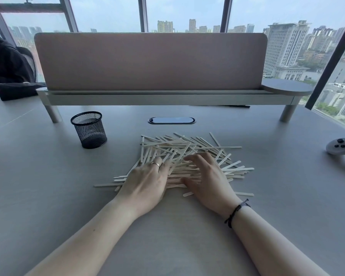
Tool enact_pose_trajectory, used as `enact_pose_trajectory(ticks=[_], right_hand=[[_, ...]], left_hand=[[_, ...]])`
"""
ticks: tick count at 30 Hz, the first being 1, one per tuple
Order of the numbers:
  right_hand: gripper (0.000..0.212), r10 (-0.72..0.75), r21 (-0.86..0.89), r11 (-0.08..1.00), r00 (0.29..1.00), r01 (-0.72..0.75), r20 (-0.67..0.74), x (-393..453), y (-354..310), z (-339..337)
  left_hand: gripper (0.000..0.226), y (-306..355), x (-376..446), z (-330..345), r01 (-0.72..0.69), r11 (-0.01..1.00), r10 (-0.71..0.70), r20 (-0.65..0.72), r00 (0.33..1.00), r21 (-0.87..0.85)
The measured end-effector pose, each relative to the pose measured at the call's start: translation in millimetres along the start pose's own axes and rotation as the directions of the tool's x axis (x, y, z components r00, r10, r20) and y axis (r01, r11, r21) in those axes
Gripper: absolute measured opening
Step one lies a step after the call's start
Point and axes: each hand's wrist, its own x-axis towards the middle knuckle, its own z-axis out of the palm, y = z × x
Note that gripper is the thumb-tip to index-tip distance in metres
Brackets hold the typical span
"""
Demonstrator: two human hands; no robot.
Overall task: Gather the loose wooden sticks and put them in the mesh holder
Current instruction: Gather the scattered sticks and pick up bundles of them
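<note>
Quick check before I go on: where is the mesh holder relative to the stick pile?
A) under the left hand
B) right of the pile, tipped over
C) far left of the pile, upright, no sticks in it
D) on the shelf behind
C: the mesh holder stands upright beyond and left of the stick pile, with nothing showing inside.

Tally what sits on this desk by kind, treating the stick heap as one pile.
Pile of pale flat wooden sticks: 1
Black round wire-mesh holder: 1
Grey handheld game controller: 1
Black folded cloth bundle: 1
Total: 4

bright hazy daylight from windows, soft shadows, wide-angle edge bending
</note>
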Motion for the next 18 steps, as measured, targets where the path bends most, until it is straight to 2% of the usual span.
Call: enact_pose_trajectory(ticks=[6, 11, 15, 18], right_hand=[[0.056, 0.034, -0.001, 0.999, 0.997, -0.034, 0.063, 0.9, 1.1, 0.8], [0.061, 0.036, -0.022, 0.999, 0.995, -0.034, 0.094, -0.2, 1.7, 1.3], [0.066, 0.042, -0.018, 0.999, 0.996, -0.040, 0.078, -0.6, 1.7, 1.4], [0.066, 0.046, -0.002, 0.999, 0.997, -0.046, 0.067, -0.7, 1.2, 1.5]], left_hand=[[0.019, -11.8, 0.3, 2.1, 0.134, 0.986, -0.125, 0.092, 0.988, -0.097], [0.029, -16.6, 1.0, 1.9, 0.216, 0.965, -0.204, 0.094, 0.974, -0.147], [0.015, -26.0, 0.5, -2.5, 0.227, 0.964, -0.221, 0.057, 0.974, -0.139], [0.012, -32.3, -1.6, -8.0, 0.203, 0.971, -0.208, -0.027, 0.978, -0.129]])
